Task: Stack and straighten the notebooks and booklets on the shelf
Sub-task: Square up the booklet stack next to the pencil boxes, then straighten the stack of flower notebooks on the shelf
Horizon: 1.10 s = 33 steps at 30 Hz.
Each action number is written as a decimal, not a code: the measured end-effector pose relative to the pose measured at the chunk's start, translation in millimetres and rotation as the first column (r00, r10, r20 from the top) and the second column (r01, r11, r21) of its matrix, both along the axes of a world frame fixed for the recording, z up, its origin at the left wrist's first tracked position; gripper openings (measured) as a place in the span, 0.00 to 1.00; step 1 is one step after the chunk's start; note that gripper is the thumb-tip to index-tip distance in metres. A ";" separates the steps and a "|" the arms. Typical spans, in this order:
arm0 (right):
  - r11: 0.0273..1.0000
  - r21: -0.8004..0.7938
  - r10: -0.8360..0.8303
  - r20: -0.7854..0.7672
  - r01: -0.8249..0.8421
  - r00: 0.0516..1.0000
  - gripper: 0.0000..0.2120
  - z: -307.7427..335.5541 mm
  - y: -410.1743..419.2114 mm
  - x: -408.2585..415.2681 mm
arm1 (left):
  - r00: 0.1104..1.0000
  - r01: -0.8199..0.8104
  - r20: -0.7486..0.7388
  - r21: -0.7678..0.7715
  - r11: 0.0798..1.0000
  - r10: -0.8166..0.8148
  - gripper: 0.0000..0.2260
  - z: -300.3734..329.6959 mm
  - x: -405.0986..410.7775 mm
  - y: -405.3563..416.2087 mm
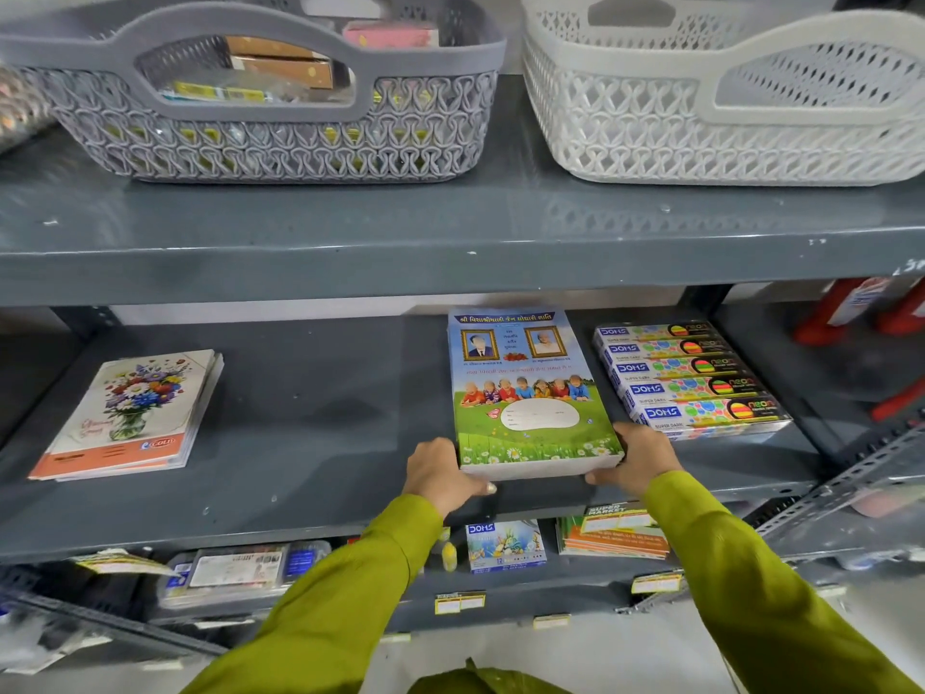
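Note:
A thick stack of notebooks with a blue-and-green cover showing children lies on the middle shelf. My left hand grips its front left corner and my right hand grips its front right corner; both clasp the stack's near edge. Far to the left on the same shelf lies a smaller, slightly fanned pile of booklets with a flower-vase cover, turned at an angle.
Boxes of DOMS pencils lie close to the right of the stack. A grey basket and a white basket stand on the upper shelf. The lower shelf holds a DOMS box, orange booklets and packets.

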State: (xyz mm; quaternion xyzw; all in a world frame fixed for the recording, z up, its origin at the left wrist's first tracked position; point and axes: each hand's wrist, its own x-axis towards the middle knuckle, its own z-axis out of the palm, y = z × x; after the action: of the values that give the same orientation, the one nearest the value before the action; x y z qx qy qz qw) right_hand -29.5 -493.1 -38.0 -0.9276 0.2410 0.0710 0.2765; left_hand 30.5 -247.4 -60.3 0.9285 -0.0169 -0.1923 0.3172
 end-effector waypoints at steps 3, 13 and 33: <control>0.999 -0.034 0.019 -0.029 -0.020 0.999 0.27 5.0 1.9 2.3 | 1.000 0.008 -0.008 0.021 1.000 -0.008 0.21 5.5 4.4 -2.0; 0.999 -0.031 0.028 -0.068 -0.030 0.997 0.28 10.2 2.4 2.8 | 0.999 0.043 -0.032 0.040 0.998 -0.042 0.25 7.1 12.2 3.3; 0.991 -0.122 0.014 0.458 0.047 0.889 0.20 35.7 199.8 74.6 | 0.668 -0.652 0.267 -0.239 0.719 0.694 0.11 45.4 41.8 403.7</control>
State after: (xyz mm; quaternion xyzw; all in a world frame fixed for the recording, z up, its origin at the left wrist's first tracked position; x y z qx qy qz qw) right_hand 45.1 -293.3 -2.4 -0.9321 0.1811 -0.1675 0.2653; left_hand 72.3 156.2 -14.9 0.8658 0.2614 0.1020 0.4144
